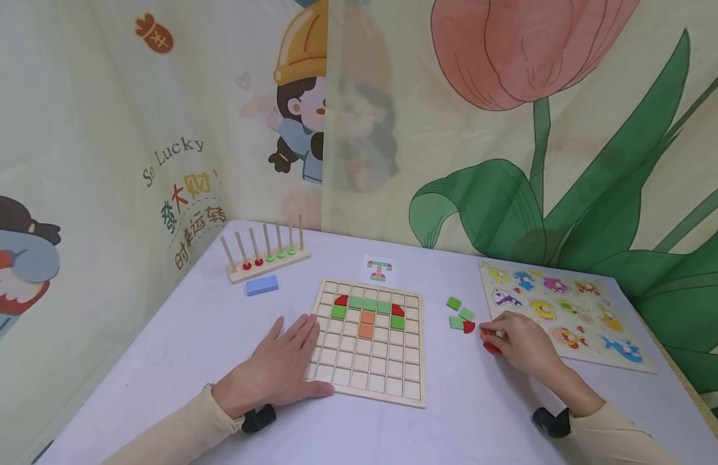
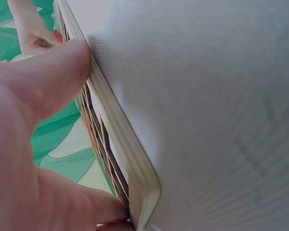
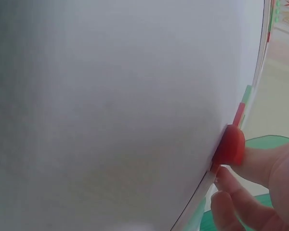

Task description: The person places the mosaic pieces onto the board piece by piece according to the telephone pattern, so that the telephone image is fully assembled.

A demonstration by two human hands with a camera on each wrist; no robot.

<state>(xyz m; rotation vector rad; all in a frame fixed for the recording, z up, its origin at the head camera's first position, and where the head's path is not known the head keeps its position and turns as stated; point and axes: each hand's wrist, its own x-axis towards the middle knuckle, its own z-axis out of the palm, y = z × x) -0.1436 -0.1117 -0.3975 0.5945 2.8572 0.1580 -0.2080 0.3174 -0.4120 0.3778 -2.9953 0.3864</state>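
Note:
A wooden grid board (image 1: 373, 399) lies on the table with red quarter-circle, green and orange square tiles in its upper cells. My left hand (image 1: 280, 371) rests along its left side, fingers straight and thumb at the near edge; the left wrist view shows the thumb (image 2: 62, 72) against the rim. To the right of the board, my right hand (image 1: 524, 342) pinches a small orange tile (image 1: 485, 332) at its fingertips, low over the table. A red piece (image 1: 491, 348) is just beneath the fingers; in the right wrist view this red piece (image 3: 229, 145) partly hides the thumb tip.
Loose green tiles (image 1: 454, 302) and a red quarter-circle (image 1: 468, 327) lie left of the right hand. Behind it is an animal peg puzzle (image 1: 545, 336). A pattern card (image 1: 388, 263), blue block (image 1: 262, 285) and peg rack with beads (image 1: 268, 263) stand beyond the board.

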